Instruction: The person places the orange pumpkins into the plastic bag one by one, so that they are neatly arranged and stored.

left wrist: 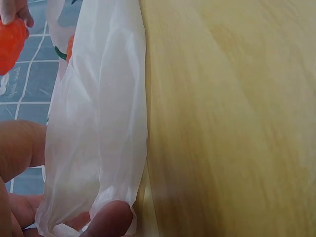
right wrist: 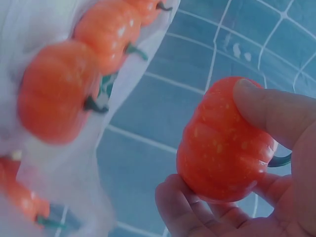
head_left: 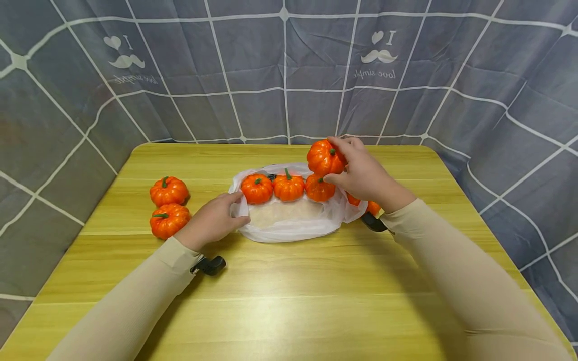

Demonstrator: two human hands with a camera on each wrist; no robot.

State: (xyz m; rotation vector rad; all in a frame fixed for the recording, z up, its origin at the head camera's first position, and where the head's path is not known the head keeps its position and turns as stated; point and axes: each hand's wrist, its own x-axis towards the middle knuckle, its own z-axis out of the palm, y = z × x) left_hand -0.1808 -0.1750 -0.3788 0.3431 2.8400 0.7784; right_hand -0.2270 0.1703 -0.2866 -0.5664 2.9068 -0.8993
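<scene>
My right hand [head_left: 363,170] grips a small orange pumpkin [head_left: 325,157] with a green stem, held above the right part of a white plastic bag [head_left: 293,231]. In the right wrist view, thumb and fingers curl round this pumpkin [right wrist: 224,143]. Inside the bag, three more pumpkins [head_left: 289,187] sit in a row along the far side. At the bag's left rim, my left hand [head_left: 212,218] pinches the plastic. The left wrist view shows the thumb [left wrist: 111,219] on one side of the bag [left wrist: 98,113] and fingers on the other.
Two pumpkins [head_left: 169,220] stand on the wooden table [head_left: 289,306] to the left of my left hand. More orange [head_left: 373,207] shows beside the bag, partly hidden under my right wrist. A grey curtain [head_left: 253,60] with white lines hangs behind and around the table.
</scene>
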